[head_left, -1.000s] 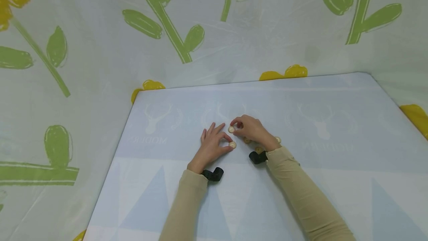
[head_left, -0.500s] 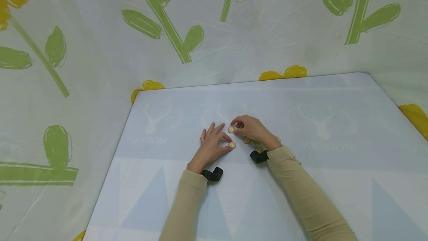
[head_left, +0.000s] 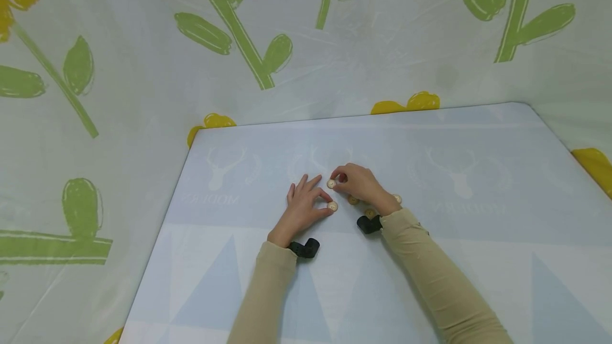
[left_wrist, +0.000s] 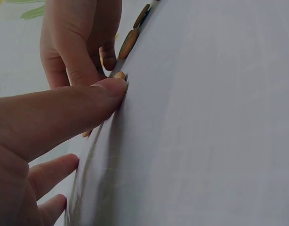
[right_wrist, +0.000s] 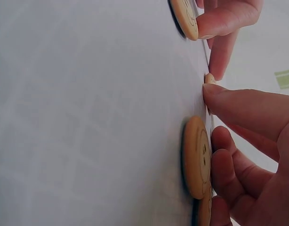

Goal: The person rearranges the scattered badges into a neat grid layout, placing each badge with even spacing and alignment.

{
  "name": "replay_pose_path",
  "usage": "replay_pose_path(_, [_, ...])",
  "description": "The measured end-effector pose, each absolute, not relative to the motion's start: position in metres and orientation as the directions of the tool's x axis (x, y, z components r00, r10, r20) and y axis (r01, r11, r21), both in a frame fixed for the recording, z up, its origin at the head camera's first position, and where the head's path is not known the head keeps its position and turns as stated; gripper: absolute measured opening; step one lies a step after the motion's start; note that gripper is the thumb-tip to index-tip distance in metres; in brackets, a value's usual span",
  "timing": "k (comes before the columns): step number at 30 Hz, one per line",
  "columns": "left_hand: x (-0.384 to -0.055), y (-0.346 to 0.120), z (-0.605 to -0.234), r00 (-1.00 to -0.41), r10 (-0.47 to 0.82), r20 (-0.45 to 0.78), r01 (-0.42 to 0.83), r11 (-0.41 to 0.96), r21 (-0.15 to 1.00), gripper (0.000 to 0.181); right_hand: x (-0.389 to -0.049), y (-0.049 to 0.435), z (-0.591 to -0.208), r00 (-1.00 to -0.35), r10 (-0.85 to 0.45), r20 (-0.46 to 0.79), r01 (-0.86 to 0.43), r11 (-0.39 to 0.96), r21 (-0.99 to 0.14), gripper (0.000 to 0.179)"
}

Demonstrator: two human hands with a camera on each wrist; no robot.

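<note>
My left hand pinches a small round wooden disc flat on the table, thumb and index at its left rim; its other fingers spread out. Just beyond it, my right hand pinches a second wooden disc between thumb and index, the other fingers curled under the palm. Dark markings show on the discs' pale faces. In the right wrist view the left hand's disc lies close by, and my right thumb partly hides its own disc. My left thumb covers most of its disc in the left wrist view.
More wooden discs lie under and beside the right hand: one near its palm, one by the black wrist camera, one beyond the wrist. The pale patterned tablecloth ends at a back edge against a leaf-print curtain.
Both hands keep their grips on the discs in nearly the same spots. The right wrist shifts only very slightly.
</note>
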State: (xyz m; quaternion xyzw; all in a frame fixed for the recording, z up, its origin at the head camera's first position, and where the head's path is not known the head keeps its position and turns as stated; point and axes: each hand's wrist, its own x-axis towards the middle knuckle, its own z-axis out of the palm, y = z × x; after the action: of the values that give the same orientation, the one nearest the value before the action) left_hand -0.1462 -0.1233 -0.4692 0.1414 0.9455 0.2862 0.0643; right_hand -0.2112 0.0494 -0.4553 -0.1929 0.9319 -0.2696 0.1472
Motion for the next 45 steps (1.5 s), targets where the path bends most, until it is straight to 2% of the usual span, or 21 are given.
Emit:
replay_pose_path(6, [-0.147,-0.123,-0.470,-0.953,0.299,-0.049,0.222,0.798,0.561,0.018,-0.212,0.050,-0.456,-0.882,-0.440,-0.166,-0.278,0.773,-0.570,0.025])
replay_pose_path(13, [-0.147,-0.122,-0.471,-0.953,0.300,-0.049,0.224,0.801,0.555,0.018,-0.211,0.056,-0.456,-0.879,-0.448,-0.164,-0.260,0.738,-0.622,0.034])
replay_pose_path(22, [-0.147,-0.123,-0.472,-0.955,0.293,-0.042,0.224,0.807,0.547,0.018,-0.209,0.077,-0.453,-0.894,-0.440,-0.088,-0.265,0.676,-0.688,0.027])
replay_pose_path(31, [-0.146,-0.123,-0.474,-0.955,0.293,-0.044,0.223,0.808,0.546,0.017,-0.202,0.097,-0.455,-0.895,-0.444,-0.050,-0.287,0.657,-0.697,0.027])
replay_pose_path(45, [-0.145,-0.123,-0.472,-0.951,0.309,-0.013,0.249,0.791,0.559,0.017,-0.196,0.104,-0.453,-0.890,-0.431,-0.153,-0.216,0.691,-0.690,0.027])
